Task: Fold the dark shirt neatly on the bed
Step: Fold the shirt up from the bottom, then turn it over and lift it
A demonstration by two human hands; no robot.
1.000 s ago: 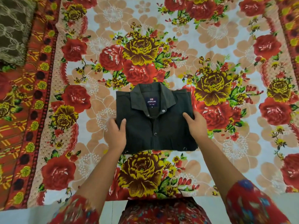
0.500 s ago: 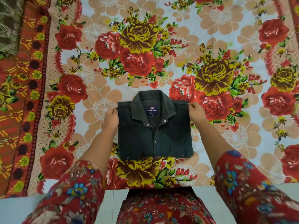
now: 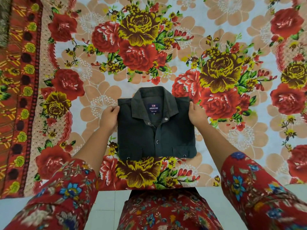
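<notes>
The dark shirt (image 3: 156, 135) lies folded into a compact rectangle near the bed's front edge, collar up and away from me, with a blue label showing inside the collar. My left hand (image 3: 108, 117) pinches the shirt's upper left corner at the shoulder. On the other side, my right hand (image 3: 196, 114) pinches the upper right corner. The snaps down the front are closed and two pocket flaps sit along the lower fold.
The bed is covered with a floral sheet (image 3: 149, 47) in red, yellow and peach, with a red patterned border (image 3: 18, 97) on the left. A dark patterned cushion (image 3: 4, 22) shows at the far upper left. The bed's front edge (image 3: 162, 188) runs just below the shirt.
Both hands have slid from the shirt's lower sides up to its top corners. The shirt has stayed folded in about the same place on the bed.
</notes>
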